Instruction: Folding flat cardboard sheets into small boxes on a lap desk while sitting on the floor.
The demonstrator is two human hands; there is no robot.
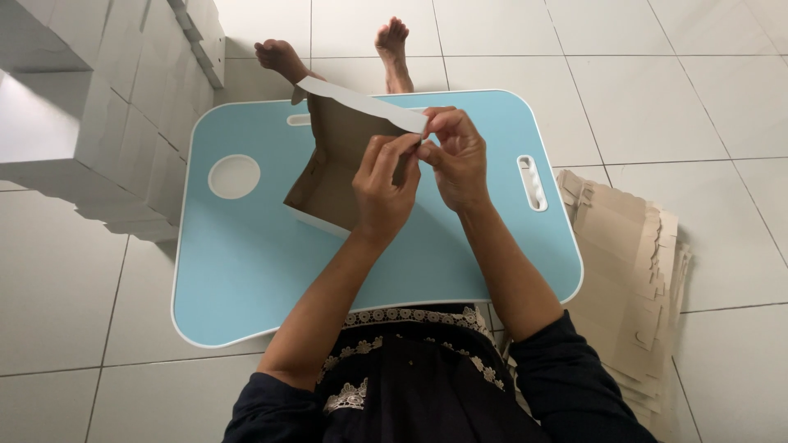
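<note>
The fingers (pixel 408 150) of the left hand (pixel 382 187) are curled together and pinch the near corner of a half-folded cardboard box (pixel 332 168), thumb and fingertips closed on the card. Just beside them, touching at the tips, the right hand (pixel 456 156) pinches the end of the box's long white flap (pixel 361 102), its fingers bent and pressed onto the flap's edge. The flap runs up and to the left from that pinch, its far end lifted free above the tabletop.

The box is brown inside and white outside, its walls partly raised, and it is held tilted over the middle of a light blue tabletop (pixel 246 271) with a white rim. The box's lower left edge sits near or on the surface; which one cannot be told. Bare blue surface lies open to the left and toward the person. A round recess (pixel 234 176) is well left of the box, and a slot handle (pixel 532 182) near the right edge.

On the tiled floor (pixel 698 98), a pile of flat cardboard blanks (pixel 632 271) lies just right of the tabletop, and stacked white finished boxes (pixel 123 123) stand at the left.
</note>
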